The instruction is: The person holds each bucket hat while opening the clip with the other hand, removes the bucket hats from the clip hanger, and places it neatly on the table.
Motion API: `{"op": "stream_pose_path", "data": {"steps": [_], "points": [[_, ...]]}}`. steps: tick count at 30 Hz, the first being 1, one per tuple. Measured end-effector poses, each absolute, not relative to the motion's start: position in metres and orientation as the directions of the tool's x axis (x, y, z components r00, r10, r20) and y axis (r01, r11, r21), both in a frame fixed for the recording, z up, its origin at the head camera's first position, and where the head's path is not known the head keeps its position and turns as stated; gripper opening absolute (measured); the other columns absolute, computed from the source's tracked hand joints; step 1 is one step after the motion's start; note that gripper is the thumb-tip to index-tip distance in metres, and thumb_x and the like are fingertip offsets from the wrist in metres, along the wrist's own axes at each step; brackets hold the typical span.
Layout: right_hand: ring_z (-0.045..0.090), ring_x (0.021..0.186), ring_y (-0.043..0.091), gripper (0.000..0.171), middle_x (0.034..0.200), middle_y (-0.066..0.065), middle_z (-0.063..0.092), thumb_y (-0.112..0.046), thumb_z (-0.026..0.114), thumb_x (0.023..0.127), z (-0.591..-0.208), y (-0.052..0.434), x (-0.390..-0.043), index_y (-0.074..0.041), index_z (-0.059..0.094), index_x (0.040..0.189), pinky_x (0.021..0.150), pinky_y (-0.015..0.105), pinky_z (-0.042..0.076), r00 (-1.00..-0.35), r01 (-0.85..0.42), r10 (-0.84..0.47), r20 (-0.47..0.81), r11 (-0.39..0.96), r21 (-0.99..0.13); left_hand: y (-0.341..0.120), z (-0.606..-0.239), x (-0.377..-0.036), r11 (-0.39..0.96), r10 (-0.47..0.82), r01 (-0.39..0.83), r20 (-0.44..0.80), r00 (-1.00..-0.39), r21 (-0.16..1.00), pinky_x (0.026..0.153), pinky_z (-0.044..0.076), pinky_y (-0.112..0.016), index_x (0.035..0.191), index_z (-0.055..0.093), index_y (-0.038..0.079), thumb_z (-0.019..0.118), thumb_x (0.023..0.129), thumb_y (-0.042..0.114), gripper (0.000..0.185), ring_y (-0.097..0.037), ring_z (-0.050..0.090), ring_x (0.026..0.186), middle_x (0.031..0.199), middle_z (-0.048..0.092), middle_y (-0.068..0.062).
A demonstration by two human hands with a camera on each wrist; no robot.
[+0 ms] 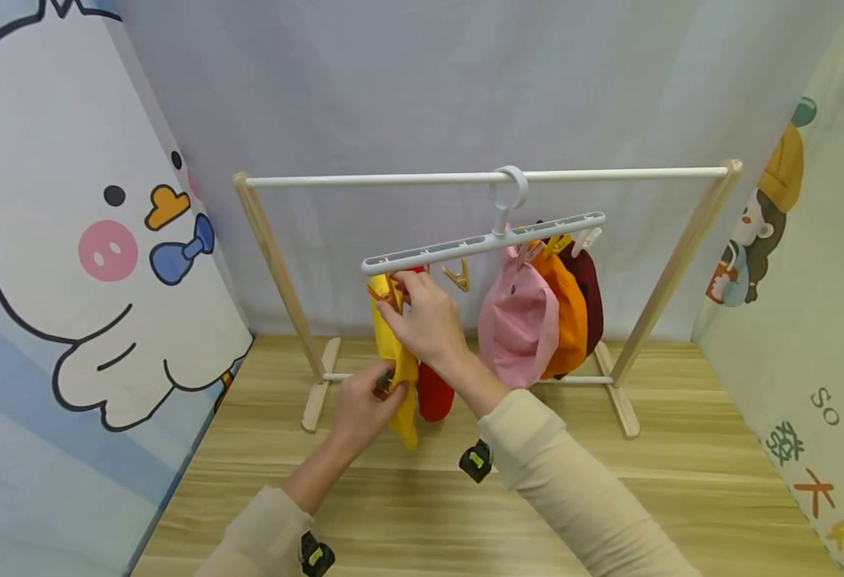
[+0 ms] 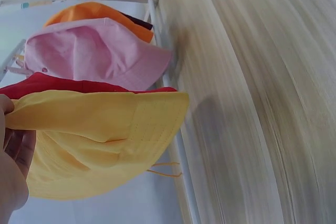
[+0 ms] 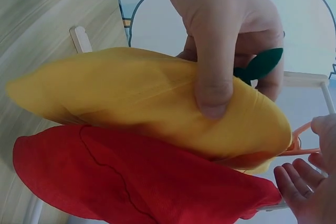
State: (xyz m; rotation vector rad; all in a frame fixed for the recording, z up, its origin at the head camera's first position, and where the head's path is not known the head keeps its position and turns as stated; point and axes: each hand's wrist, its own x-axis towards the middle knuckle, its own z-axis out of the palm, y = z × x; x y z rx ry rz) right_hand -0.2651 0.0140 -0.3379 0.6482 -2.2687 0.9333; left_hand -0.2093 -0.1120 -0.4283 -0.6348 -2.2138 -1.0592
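My left hand (image 1: 367, 405) grips a yellow cloth hat (image 2: 100, 140), thumb on one side and fingers on the other. A green felt leaf (image 3: 265, 63) on the hat pokes out beside those fingers. Above it, my right hand (image 1: 432, 316) pinches an orange clothespin (image 1: 385, 293) at the left end of a grey hanger (image 1: 458, 245). The hat's top reaches up to this clothespin; whether its jaws bite the cloth is hard to tell. Directly behind the yellow hat hangs a red hat (image 3: 131, 177), partly hidden.
The hanger tilts, left end low, hooked on the white rail (image 1: 393, 179) of a wooden rack (image 1: 674, 268). Pink (image 1: 515, 320), orange (image 1: 569, 308) and maroon (image 1: 589, 280) hats hang from its right side. A tan clothespin (image 1: 458, 276) dangles mid-hanger. Below lies a wood-grain table (image 1: 407, 521).
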Motion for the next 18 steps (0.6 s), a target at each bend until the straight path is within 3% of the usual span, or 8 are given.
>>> {"op": "stream_pose_path", "data": {"steps": [18], "points": [[0.061,0.075,0.017,0.035,0.089,0.005,0.06,-0.028,0.073,0.077,-0.3428,0.0036,-0.2624,-0.008,0.056,0.101,0.065,0.034,0.051,-0.717,-0.565,-0.124,0.686,0.681,-0.467,-0.1118,-0.432,-0.2087,0.546,0.196,0.689,0.727,-0.658,0.476,0.051,0.048,-0.02,0.088,0.065,0.004,0.071,0.073,0.001,0.016,-0.012,0.059,0.058,0.076,0.066,-0.007]]}}
